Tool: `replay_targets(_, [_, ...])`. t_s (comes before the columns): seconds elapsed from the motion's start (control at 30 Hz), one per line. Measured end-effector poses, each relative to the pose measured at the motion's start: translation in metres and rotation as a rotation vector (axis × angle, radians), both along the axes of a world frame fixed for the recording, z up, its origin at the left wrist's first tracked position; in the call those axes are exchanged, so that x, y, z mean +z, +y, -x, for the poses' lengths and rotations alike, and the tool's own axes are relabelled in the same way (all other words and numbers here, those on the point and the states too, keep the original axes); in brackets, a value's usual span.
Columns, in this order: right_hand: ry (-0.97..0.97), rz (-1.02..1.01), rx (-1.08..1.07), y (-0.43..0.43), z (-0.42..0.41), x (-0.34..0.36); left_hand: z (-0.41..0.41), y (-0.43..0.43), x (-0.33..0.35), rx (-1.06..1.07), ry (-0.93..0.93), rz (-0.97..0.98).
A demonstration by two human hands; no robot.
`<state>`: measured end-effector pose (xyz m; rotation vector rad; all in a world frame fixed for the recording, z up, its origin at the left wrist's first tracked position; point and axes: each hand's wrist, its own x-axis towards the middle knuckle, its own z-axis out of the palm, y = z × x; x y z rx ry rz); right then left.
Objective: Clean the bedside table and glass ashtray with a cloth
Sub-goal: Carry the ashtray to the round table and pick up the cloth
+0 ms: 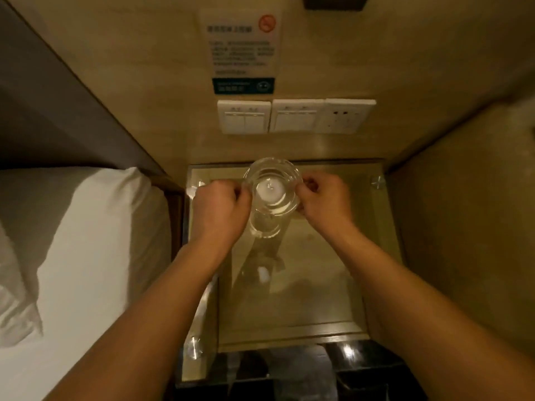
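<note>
Both forearms reach over the bedside table (pixel 318 285), its glass top blurred by reflections beneath them. The left hand (pixel 221 205) and right hand (pixel 325 199) pinch opposite sides of the glass ashtray (pixel 272 188), their fingertips hidden behind its rim. Beyond the hands, the wall notice (pixel 241 43) is too blurred to read.

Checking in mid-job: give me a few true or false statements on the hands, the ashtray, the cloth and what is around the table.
1. Both hands grip the glass ashtray, the left hand and right hand on opposite sides. True.
2. A cloth lies on the bedside table. False: no cloth is in view.
3. The ashtray is at the front edge of the table. False: it is near the back, by the wall.
4. A bed with a white pillow lies left of the table. True.
5. Wall switches sit above the table. True.
</note>
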<state>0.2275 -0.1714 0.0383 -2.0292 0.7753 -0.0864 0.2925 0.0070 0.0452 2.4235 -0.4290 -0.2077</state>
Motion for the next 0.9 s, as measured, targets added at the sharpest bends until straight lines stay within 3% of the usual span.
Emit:
replay_targets(0.23, [-0.073, 0.050, -0.203, -0.091, 0.158, 0.100, 0.112, -0.107, 0.096, -0.169, -0.029, 0.072])
replay_targets(0.47, [-0.116, 0.169, -0.404, -0.156, 0.359, 0.169, 0.268, -0.206, 0.150, -0.405, -0.049, 0.165])
replay_targets(0.9, [-0.008, 0.162, -0.837, -0.206, 0.697, 0.182, 0.573, -0.340, 0.155, -0.831, 0.086, 0.130])
